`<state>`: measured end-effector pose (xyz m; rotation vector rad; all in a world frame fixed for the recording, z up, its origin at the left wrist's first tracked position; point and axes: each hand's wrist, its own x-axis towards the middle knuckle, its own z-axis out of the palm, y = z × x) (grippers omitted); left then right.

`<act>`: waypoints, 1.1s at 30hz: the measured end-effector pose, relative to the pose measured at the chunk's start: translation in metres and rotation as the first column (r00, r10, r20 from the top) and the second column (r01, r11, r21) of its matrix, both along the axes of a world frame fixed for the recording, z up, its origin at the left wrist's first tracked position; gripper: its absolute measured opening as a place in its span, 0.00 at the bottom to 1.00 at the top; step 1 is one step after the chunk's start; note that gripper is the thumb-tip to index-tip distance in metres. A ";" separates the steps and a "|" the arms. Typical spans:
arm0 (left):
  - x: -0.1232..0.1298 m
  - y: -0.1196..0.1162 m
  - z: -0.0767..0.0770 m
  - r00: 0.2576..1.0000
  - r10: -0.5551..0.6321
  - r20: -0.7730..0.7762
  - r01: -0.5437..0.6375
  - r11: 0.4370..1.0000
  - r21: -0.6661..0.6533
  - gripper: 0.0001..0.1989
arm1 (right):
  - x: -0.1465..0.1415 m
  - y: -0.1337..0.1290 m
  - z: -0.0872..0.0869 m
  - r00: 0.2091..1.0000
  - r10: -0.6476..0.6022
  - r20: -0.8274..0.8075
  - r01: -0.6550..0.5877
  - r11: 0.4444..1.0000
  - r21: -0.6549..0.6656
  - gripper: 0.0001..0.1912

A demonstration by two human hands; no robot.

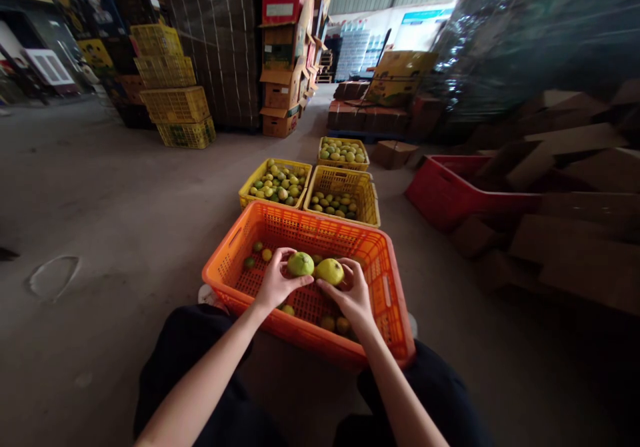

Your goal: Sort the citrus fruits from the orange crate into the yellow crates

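My left hand grips a green fruit between thumb and fingers. Beside it, my right hand holds a yellow-green fruit. The two fruits are close together over an orange crate that stands between my legs. Several small green and yellow fruits, one yellow at the left, lie scattered on the crate's slatted bottom; my hands hide part of it.
Beyond the orange crate stand yellow crates of fruit: left, right and back. A red bin and flattened cardboard lie to the right. Stacked yellow crates and boxes stand behind.
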<state>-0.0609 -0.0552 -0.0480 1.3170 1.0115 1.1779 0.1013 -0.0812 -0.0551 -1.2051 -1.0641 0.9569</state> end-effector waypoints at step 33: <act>0.000 -0.003 0.008 0.998 -0.050 0.044 0.050 0.999 0.005 0.28 | 0.009 -0.002 0.005 0.990 0.138 0.007 -0.138 0.989 0.043 0.27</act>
